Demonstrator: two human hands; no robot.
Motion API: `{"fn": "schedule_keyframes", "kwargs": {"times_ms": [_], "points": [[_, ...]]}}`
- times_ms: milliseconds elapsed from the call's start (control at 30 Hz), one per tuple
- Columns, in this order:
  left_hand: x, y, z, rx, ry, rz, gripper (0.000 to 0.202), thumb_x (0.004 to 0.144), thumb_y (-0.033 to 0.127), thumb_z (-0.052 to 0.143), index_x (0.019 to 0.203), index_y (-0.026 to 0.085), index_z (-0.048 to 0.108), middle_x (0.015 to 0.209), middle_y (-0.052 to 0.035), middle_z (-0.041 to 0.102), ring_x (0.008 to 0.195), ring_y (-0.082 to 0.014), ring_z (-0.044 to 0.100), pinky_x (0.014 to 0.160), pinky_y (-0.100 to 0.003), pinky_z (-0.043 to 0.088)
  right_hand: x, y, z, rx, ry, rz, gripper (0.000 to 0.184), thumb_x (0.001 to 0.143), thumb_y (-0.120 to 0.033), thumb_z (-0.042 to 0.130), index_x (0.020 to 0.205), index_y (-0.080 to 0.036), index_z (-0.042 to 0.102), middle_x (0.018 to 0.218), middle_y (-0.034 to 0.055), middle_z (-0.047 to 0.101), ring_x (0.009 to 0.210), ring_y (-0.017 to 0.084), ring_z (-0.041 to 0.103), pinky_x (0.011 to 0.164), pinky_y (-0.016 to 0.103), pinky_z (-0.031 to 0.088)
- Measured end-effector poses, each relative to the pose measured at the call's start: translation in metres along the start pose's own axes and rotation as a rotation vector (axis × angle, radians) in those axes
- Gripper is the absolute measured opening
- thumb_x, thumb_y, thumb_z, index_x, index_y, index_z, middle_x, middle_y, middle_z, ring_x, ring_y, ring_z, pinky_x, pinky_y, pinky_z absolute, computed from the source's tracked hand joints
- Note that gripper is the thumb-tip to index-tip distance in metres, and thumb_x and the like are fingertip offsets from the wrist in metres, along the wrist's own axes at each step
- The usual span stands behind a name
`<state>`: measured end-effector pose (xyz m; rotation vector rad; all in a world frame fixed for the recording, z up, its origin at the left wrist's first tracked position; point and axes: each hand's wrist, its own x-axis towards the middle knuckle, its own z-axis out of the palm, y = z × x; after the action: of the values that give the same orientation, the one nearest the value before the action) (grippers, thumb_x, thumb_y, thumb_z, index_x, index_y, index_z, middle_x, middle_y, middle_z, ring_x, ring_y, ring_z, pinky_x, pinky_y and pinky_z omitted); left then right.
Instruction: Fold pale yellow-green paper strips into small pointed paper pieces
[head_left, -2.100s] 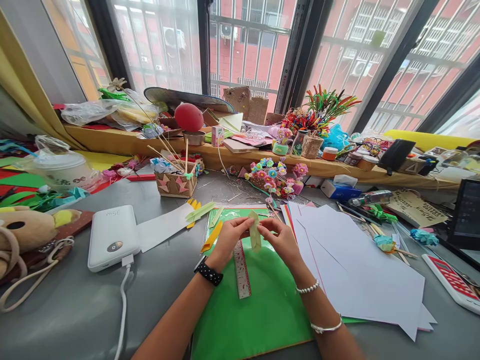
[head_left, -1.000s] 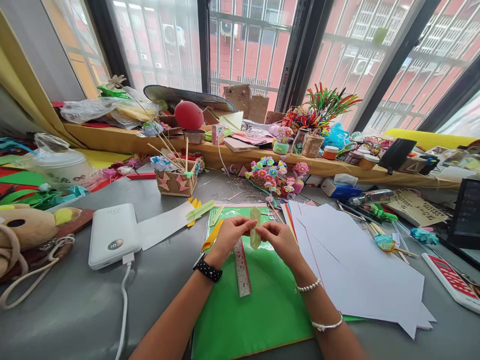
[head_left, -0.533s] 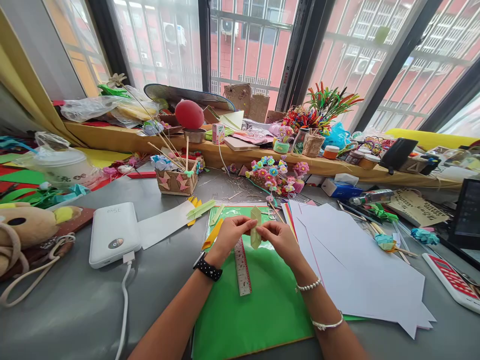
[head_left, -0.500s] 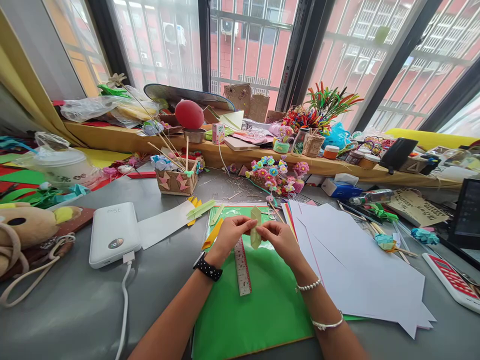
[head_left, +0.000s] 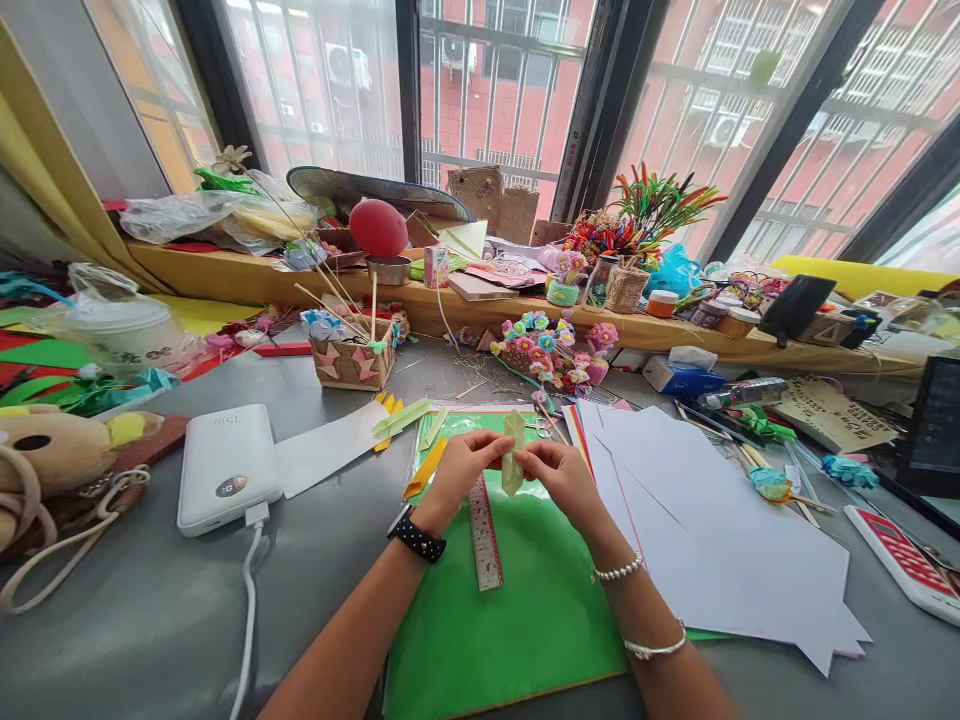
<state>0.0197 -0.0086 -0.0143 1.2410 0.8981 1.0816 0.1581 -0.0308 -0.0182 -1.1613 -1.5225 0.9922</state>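
Both hands pinch a narrow folded strip of pale green paper [head_left: 513,452], held upright above a bright green sheet [head_left: 510,610] on the grey table. My left hand [head_left: 459,472], with a black watch at the wrist, grips the strip's left edge. My right hand [head_left: 564,480], with bead bracelets on its wrist, grips the right edge. The fingers of both are closed on the paper. A ruler [head_left: 484,530] lies on the green sheet just under my left hand.
White paper sheets [head_left: 712,530] fan out to the right. A white power bank [head_left: 225,468] with its cable lies at the left, beside a plush toy [head_left: 52,455]. A cardboard box with sticks [head_left: 352,365], paper flowers [head_left: 551,350] and a cluttered sill stand behind.
The folded strip has risen slightly and my fingers have shifted on it. Both hands stay in nearly the same place over the green sheet.
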Motion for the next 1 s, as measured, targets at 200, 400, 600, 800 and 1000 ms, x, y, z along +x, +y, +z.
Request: {"fn": "schedule_keyframes", "kwargs": {"times_ms": [200,400,600,800,1000], "points": [[-0.0001,-0.0007,0.0,-0.043,-0.005,-0.009,0.02,0.061,0.031,0.061,0.069,0.013,0.065,0.059,-0.0004,0.06,0.058,-0.0125,0.055,0.062,-0.025,0.046,0.0007,-0.0011,0.0006,0.052,0.002,0.022,0.021,0.069,-0.033,0.054,0.064,-0.014,0.061,0.054,0.0003,0.057,0.053,0.012,0.052,0.051,0.023,0.042],[-0.0004,0.0008,-0.0003,-0.045,-0.022,-0.035,0.021,0.062,0.032,0.06,0.069,0.013,0.066,0.059,-0.0013,0.061,0.057,-0.0126,0.055,0.06,-0.025,0.046,0.0012,-0.0006,-0.0009,0.096,-0.035,0.049,0.023,0.071,-0.034,0.052,0.071,-0.014,0.064,0.061,0.0027,0.062,0.06,0.014,0.056,0.054,0.025,0.044],[-0.002,0.0016,0.0006,-0.027,-0.015,-0.055,0.019,0.064,0.03,0.059,0.07,0.013,0.066,0.062,-0.0023,0.062,0.061,-0.0124,0.055,0.06,-0.022,0.044,0.0,-0.0012,-0.0007,0.13,-0.015,0.111,0.023,0.068,-0.034,0.055,0.075,-0.014,0.066,0.064,0.0035,0.064,0.064,0.016,0.058,0.058,0.026,0.044],[-0.0031,0.0035,0.0019,-0.041,-0.011,-0.077,0.018,0.063,0.03,0.06,0.068,0.014,0.066,0.061,-0.0019,0.062,0.06,-0.0121,0.055,0.058,-0.021,0.044,-0.0005,0.0007,-0.0006,0.151,-0.006,0.12,0.023,0.067,-0.035,0.057,0.073,-0.014,0.066,0.064,0.0039,0.065,0.063,0.015,0.058,0.058,0.026,0.044],[-0.003,0.0015,0.0013,-0.044,-0.029,-0.071,0.02,0.063,0.032,0.06,0.068,0.013,0.066,0.061,-0.0021,0.062,0.061,-0.0133,0.056,0.06,-0.023,0.044,-0.0001,0.0036,0.0009,0.167,0.017,0.114,0.023,0.066,-0.036,0.058,0.069,-0.014,0.065,0.062,0.0042,0.064,0.061,0.016,0.058,0.059,0.027,0.044]]}}
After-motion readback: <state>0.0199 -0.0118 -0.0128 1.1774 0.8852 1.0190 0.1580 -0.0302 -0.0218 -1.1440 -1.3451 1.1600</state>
